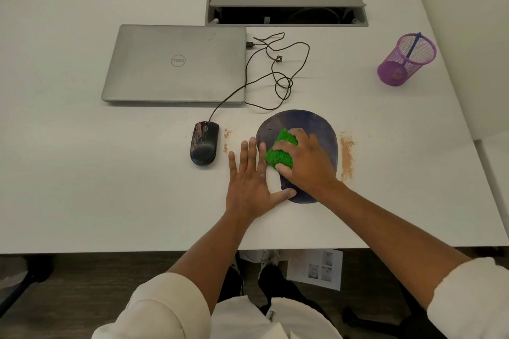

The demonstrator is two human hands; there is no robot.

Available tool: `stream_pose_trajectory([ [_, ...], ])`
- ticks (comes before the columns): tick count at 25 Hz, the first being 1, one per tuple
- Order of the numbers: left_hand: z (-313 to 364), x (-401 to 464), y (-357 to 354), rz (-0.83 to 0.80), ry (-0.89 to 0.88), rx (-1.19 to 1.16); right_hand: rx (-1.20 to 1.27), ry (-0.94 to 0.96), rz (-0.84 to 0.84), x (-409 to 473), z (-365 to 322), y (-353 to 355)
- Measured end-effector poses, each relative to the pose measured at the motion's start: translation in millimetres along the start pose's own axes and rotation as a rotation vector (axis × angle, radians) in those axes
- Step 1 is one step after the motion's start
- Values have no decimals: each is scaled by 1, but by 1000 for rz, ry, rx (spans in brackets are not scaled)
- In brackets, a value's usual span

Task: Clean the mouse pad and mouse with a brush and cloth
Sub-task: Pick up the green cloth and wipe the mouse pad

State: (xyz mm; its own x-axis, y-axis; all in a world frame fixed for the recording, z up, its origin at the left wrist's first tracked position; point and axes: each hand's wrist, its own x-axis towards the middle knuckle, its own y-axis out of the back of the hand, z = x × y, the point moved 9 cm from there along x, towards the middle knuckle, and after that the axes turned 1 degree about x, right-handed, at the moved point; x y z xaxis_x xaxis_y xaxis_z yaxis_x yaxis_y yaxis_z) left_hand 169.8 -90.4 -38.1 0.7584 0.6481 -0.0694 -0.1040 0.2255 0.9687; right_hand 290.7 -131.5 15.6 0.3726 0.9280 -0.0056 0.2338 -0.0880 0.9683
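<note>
- Head view, nearest the camera: white sleeves and two bare forearms reach over the front edge of the white desk (pixel 82 187); below that edge, shoes and a printed sheet (pixel 316 270) on the dark floor are partly cut off by the desk.
- The left hand (pixel 252 181) lies flat with straight, spread fingers, gripping nothing; its palm is on the desk and its thumb tip and fingertips rest on the left rim of the mouse pad (pixel 303 124).
- The right hand (pixel 305 162) is clenched round a bunched green cloth (pixel 279 155), pressing it onto the dark blue pad; hand and cloth hide much of the pad's middle.
- Tan dust (pixel 347 154) streaks the desk just right of the pad, with a fainter patch on its left.
- The black mouse (pixel 204 143), smeared on top, sits well left of the pad, its tangled cable (pixel 283 82) running to a closed grey laptop (pixel 176 63).
- Farther right, a purple mesh cup (pixel 405 60) holds a blue-handled tool whose lower end is hard to make out.
- At the back, an open cable tray (pixel 286 9) is dark inside.
</note>
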Motion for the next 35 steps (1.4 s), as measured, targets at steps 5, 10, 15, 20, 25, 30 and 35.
stream_pose_trajectory([
  [5, 0, 0, -2, -11, 8, -16, -101, -138, 51, 33, 24, 9],
  [10, -1, 0, -2, -17, 10, -13, 0, -311, 74, 57, 60, 30],
  [15, -1, 0, -2, 3, 7, -19, -9, -76, 54, 28, -7, 8],
  [20, -1, 0, -3, 2, 8, -18, -12, -212, 49, 68, 17, 14],
  [25, -1, 0, -3, -9, 9, -16, -85, -173, 25, 51, 6, 13],
  [30, -1, 0, -1, -25, 14, -12, -113, 70, -89, -15, 4, 3],
  [35, -1, 0, -2, -48, 14, -7, -32, -285, -20, 5, 80, 42],
])
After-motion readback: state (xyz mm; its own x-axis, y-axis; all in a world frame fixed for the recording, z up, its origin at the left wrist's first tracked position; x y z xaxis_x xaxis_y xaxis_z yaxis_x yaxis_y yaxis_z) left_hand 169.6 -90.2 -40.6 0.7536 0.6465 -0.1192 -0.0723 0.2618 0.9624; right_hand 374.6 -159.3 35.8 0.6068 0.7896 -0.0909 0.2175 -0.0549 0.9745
